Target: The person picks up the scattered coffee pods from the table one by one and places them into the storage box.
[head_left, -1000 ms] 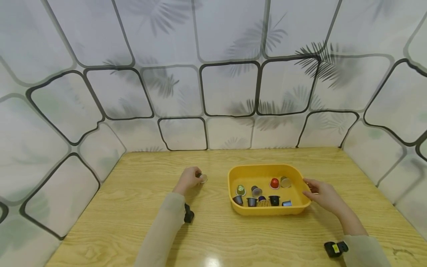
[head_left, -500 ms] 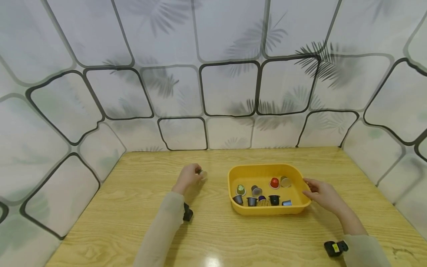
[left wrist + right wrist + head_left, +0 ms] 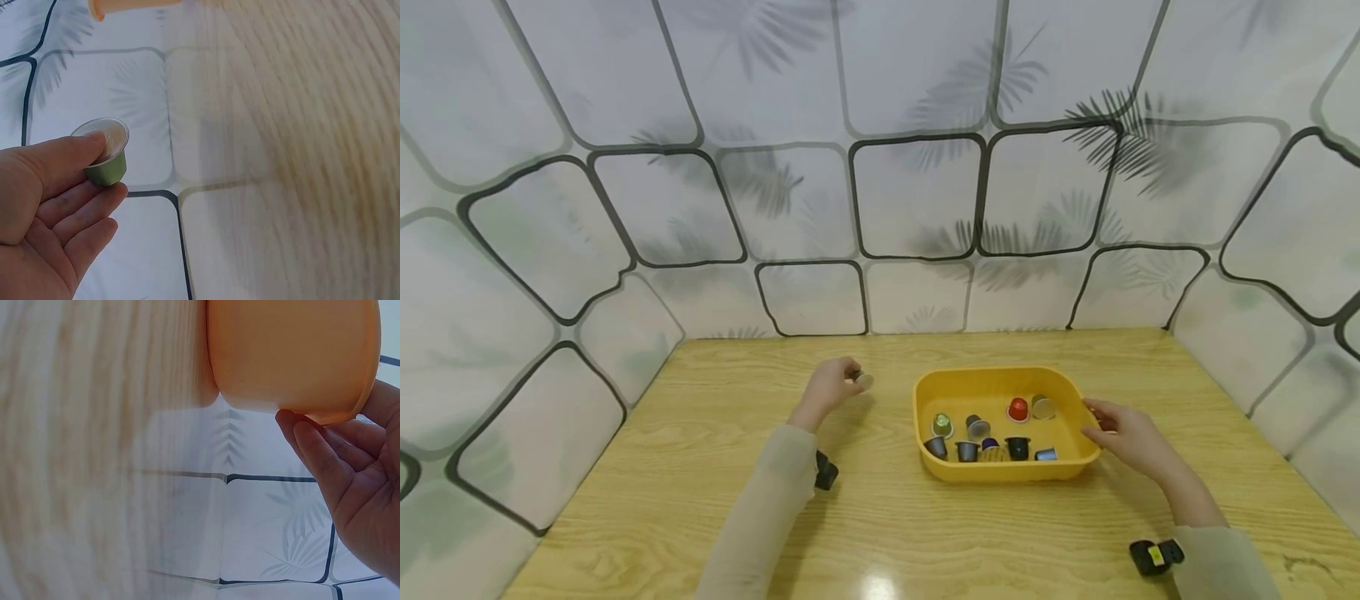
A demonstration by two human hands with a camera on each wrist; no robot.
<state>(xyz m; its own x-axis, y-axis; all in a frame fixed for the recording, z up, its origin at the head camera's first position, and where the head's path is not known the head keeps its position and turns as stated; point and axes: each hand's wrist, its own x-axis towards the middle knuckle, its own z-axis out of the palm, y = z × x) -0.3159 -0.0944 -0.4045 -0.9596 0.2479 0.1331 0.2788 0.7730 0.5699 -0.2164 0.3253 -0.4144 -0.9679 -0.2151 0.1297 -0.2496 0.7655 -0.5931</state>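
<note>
My left hand (image 3: 826, 392) pinches a green coffee capsule (image 3: 111, 170) between thumb and fingers, just above the table and left of the yellow bin (image 3: 1007, 473). In the left wrist view the thumb lies on the capsule's pale foil lid and the fingers are under its green body. My right hand (image 3: 1131, 443) grips the bin's right rim, thumb on one side and fingers below the lip in the right wrist view. Inside the bin lie several capsules, among them a red capsule (image 3: 1018, 409), a light green capsule (image 3: 942, 425) and a black capsule (image 3: 1017, 450).
The wooden table (image 3: 880, 525) reaches back to a patterned white wall (image 3: 917, 200), with further panels on the left and right. Each wrist carries a small black camera, such as the right one (image 3: 1150, 558).
My left hand has lifted the capsule off the table and moved it slightly right and away from me. My right hand and the bin have stayed in place.
</note>
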